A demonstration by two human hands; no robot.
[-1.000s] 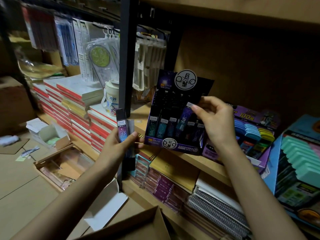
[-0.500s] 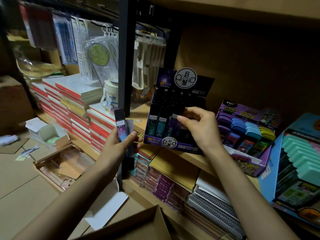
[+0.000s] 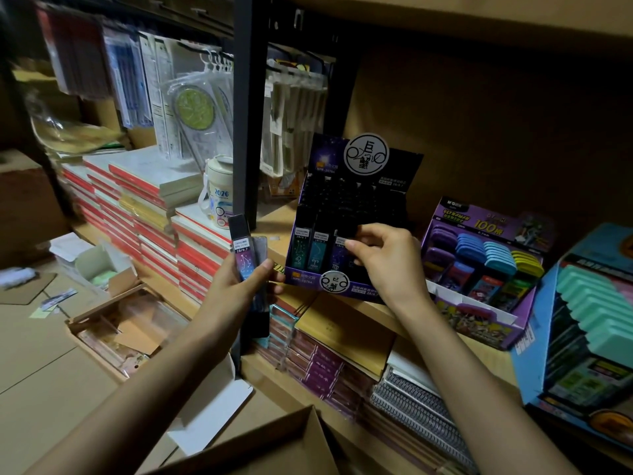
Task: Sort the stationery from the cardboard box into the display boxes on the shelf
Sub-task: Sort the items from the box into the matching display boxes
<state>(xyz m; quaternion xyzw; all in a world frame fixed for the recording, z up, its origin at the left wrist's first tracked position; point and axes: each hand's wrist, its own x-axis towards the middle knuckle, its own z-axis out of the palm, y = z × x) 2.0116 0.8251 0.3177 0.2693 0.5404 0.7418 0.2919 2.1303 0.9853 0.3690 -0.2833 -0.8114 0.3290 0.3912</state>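
Note:
A dark purple display box (image 3: 342, 287) of pencil-lead cases stands on the wooden shelf (image 3: 346, 305). My right hand (image 3: 383, 265) is at its front row, fingertips pinching a purple lead case (image 3: 339, 250) that sits in the row. To the left, my left hand (image 3: 239, 289) grips a small bundle of lead cases (image 3: 248, 255), held upright in front of the black shelf post. The cardboard box (image 3: 274, 443) shows at the bottom edge, below both arms.
A purple display box of coloured cases (image 3: 486, 269) sits right of the dark one, a blue box of teal items (image 3: 589, 323) further right. Notebook stacks (image 3: 144, 214) and a white mug (image 3: 219, 193) lie left of the black post (image 3: 250, 108). Open cartons (image 3: 116, 323) lie on the floor.
My right hand moved left and down along the display box, from its right side to the front row. The left hand stayed nearly still with its bundle.

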